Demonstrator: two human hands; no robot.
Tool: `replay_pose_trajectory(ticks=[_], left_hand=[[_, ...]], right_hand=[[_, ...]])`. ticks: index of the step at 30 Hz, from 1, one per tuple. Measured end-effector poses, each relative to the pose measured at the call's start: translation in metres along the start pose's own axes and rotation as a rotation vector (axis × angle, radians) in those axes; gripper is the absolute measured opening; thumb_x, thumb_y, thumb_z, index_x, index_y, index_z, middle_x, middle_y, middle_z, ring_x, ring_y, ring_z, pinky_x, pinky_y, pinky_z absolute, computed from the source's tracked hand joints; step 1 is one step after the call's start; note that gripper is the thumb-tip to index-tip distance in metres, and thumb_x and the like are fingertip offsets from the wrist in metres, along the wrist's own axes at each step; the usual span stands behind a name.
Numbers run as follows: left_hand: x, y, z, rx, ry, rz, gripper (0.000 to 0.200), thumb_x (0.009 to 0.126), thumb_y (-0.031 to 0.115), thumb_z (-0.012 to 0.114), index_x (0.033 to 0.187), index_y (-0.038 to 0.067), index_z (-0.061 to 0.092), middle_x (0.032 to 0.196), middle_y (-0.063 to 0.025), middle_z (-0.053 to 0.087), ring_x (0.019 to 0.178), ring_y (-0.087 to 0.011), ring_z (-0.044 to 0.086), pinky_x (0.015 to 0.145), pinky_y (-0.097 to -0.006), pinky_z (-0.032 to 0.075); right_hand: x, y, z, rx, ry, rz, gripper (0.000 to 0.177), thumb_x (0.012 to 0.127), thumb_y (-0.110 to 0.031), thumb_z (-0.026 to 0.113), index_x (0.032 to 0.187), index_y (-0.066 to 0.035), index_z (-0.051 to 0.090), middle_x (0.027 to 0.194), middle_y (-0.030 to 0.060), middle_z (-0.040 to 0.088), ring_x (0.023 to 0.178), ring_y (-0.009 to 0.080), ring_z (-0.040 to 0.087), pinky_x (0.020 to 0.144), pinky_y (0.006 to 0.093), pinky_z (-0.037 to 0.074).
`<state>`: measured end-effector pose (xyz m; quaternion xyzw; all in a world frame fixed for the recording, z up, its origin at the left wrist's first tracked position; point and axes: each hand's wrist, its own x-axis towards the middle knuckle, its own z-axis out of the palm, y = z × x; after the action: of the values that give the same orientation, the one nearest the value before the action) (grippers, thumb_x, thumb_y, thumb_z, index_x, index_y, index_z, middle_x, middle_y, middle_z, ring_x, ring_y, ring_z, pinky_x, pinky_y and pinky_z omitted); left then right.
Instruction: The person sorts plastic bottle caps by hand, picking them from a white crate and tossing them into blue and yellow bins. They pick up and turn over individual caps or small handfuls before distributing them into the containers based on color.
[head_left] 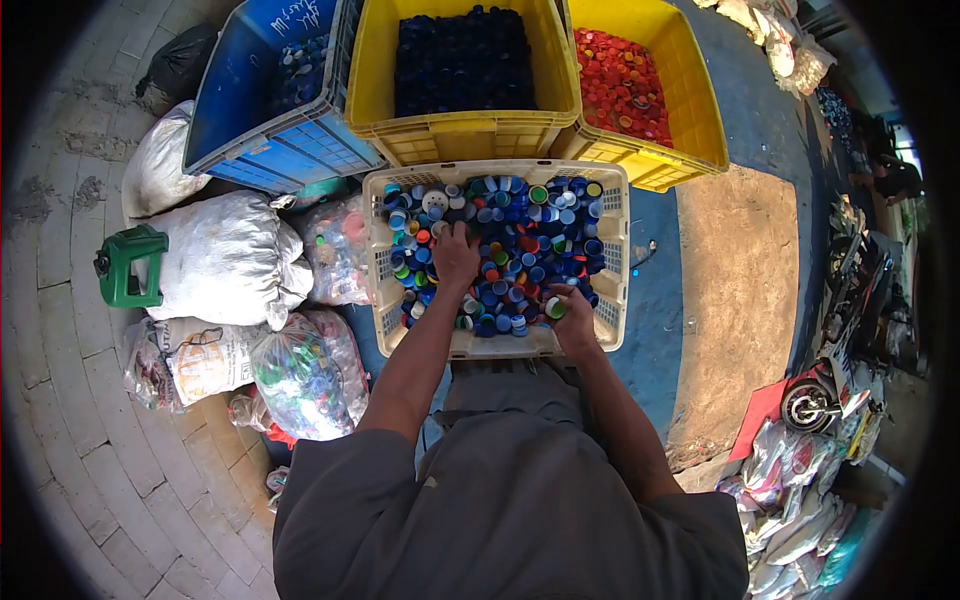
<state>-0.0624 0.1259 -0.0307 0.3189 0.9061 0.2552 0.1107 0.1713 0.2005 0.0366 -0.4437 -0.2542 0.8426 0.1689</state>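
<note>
A cream plastic crate (372, 250) in front of me holds many loose bottle caps (515, 215), mostly blue, with white, green, orange and red ones among them. My left hand (457, 258) reaches into the caps left of the middle, its fingers bent down and drawn together. Whatever lies under those fingertips is hidden. Near the crate's front right corner, my right hand (573, 322) pinches a green-and-white bottle cap (556, 309) between thumb and fingers, just over the other caps.
Behind the crate stand a blue bin (285, 150) with mixed caps, a yellow bin (465, 125) with dark blue caps and another yellow bin (690, 120) with red caps. White sacks (225, 260), clear bags (305, 370) and a green plastic container (133, 265) crowd the left.
</note>
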Motion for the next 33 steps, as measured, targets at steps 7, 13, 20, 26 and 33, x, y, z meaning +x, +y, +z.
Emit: replay_pose_trajectory(ticks=[7,13,20,26,33], left_hand=[[0.002,-0.01,0.011,0.036,0.011,-0.002,0.018,0.08,0.02,0.067,0.095,0.01,0.064,0.103,-0.013,0.055,0.095,-0.0336,0.058,0.075,-0.0441,0.049],[-0.002,-0.004,-0.003,-0.299,0.022,-0.076,0.015,0.078,0.018,0.071,0.085,0.006,0.064,0.09,-0.0114,0.059,0.079,-0.0301,0.061,0.07,-0.0401,0.051],[-0.028,-0.006,-0.022,-1.457,-0.063,-0.757,0.023,0.081,0.013,0.068,0.098,0.004,0.054,0.089,-0.0084,0.06,0.074,-0.0219,0.062,0.071,-0.0376,0.055],[-0.072,-0.017,-0.049,-1.805,-0.085,-0.841,0.019,0.083,0.01,0.054,0.1,0.003,0.056,0.088,-0.0068,0.058,0.077,-0.0192,0.06,0.073,-0.0397,0.054],[-0.117,-0.014,-0.066,-1.707,-0.135,-1.079,0.022,0.091,0.025,0.057,0.099,0.005,0.059,0.083,-0.0026,0.06,0.074,-0.0162,0.059,0.071,-0.0365,0.052]], right_hand=[[-0.005,0.009,-0.006,-0.061,-0.003,0.016,0.033,0.081,-0.012,0.05,0.113,-0.003,0.049,0.1,0.0092,0.057,0.083,0.0214,0.059,0.077,0.0393,0.05],[-0.004,0.001,0.005,-0.045,0.002,0.031,0.025,0.086,-0.014,0.053,0.109,-0.002,0.053,0.095,0.0081,0.059,0.078,0.0178,0.06,0.07,0.0348,0.051],[0.033,-0.022,0.032,-0.574,0.07,-0.162,0.03,0.08,-0.023,0.074,0.097,-0.002,0.061,0.068,-0.0003,0.057,0.057,0.0077,0.051,0.052,0.0236,0.041],[0.107,-0.034,0.06,-1.183,0.11,-0.51,0.039,0.074,-0.022,0.076,0.106,-0.006,0.062,0.064,0.0046,0.057,0.056,0.0105,0.052,0.053,0.0282,0.043],[0.154,-0.03,0.086,-1.362,0.178,-0.599,0.046,0.074,-0.025,0.075,0.116,-0.012,0.059,0.095,0.0143,0.066,0.091,0.0337,0.063,0.076,0.0427,0.049]])
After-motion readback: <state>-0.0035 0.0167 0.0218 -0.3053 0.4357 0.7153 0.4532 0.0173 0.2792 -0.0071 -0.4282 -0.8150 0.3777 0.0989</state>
